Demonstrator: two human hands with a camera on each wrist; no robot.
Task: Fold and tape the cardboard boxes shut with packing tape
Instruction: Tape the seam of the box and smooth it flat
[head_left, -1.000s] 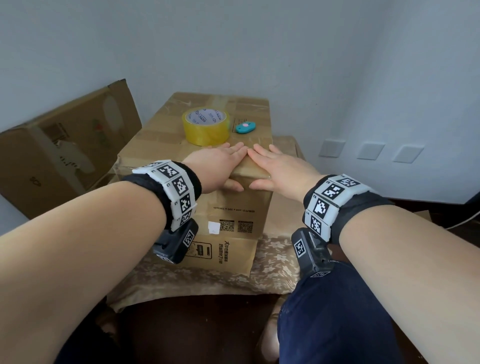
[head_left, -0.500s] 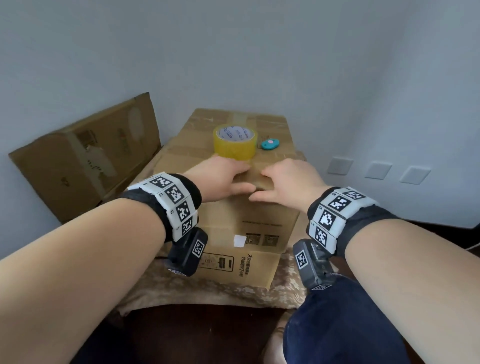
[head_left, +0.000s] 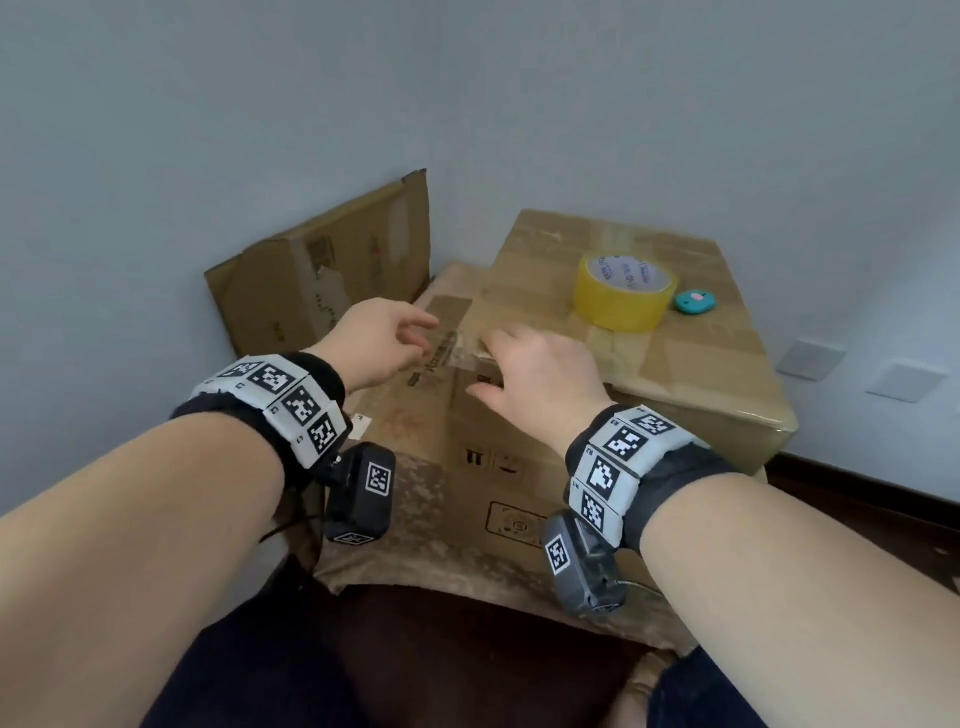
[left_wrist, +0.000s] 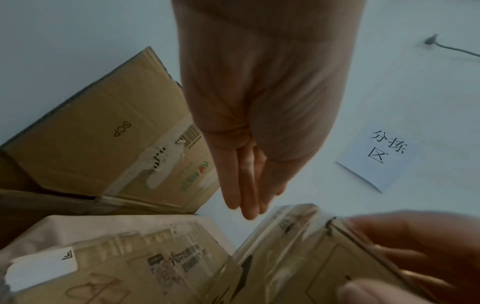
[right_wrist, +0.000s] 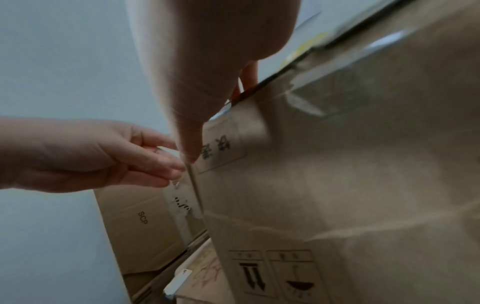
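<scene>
A taped cardboard box stands corner-on to me on a cloth-covered table. On its top sit a yellow packing tape roll and a small teal cutter. My right hand grips the box's near top corner, fingers over the top edge and thumb on the side face. My left hand hovers just left of that corner with loose, nearly straight fingers and holds nothing. The side with the white label faces left.
A second, opened cardboard box leans against the wall at the left, close to my left hand. The wall runs right behind the table, with switch plates low on the right. A paper sign hangs on the wall.
The box has turned clockwise, so its labelled front face now points left. My left hand has let go and lifted off; my right hand stays on the corner.
</scene>
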